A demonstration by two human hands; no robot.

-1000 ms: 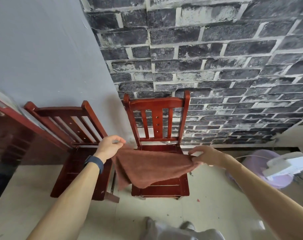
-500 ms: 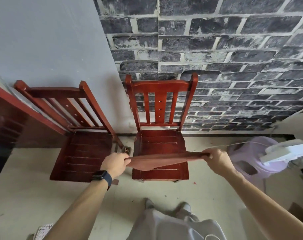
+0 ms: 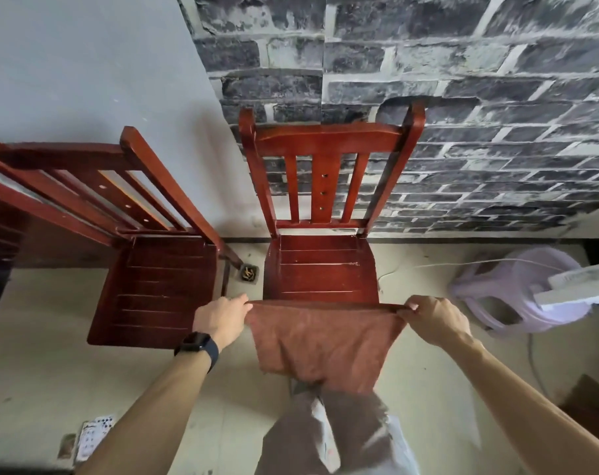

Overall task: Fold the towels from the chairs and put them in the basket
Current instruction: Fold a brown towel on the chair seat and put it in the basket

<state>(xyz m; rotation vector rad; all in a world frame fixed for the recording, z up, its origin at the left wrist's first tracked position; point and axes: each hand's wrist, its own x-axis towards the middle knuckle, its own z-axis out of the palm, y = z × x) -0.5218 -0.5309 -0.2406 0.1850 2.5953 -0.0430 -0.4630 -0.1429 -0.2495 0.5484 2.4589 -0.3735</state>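
Head camera, looking down: you've got the brown towel (image 3: 322,341) strung out between both hands. Your left hand (image 3: 222,320), the one with the dark watch (image 3: 198,344) on its wrist, has its fingers curled and is pinching the towel's top left corner. Your right hand (image 3: 435,320) is doing the same on the top right corner, thumb and fingers clamped on the cloth.

The top edge runs taut and pretty much level from one hand to the other. The rest of the towel hangs loose below it, down in front of your legs. That taut edge lines up right at the front lip of the red wooden chair (image 3: 325,269) by the brick wall (image 3: 462,80). Can't tell if it's actually touching the seat.

A second chair (image 3: 161,289) of the same kind stands just left of it, angled. There's a pale purple plastic stool (image 3: 510,289) on the floor (image 3: 51,371) off to your right, and a printed sheet (image 3: 94,437) lying near your left arm.
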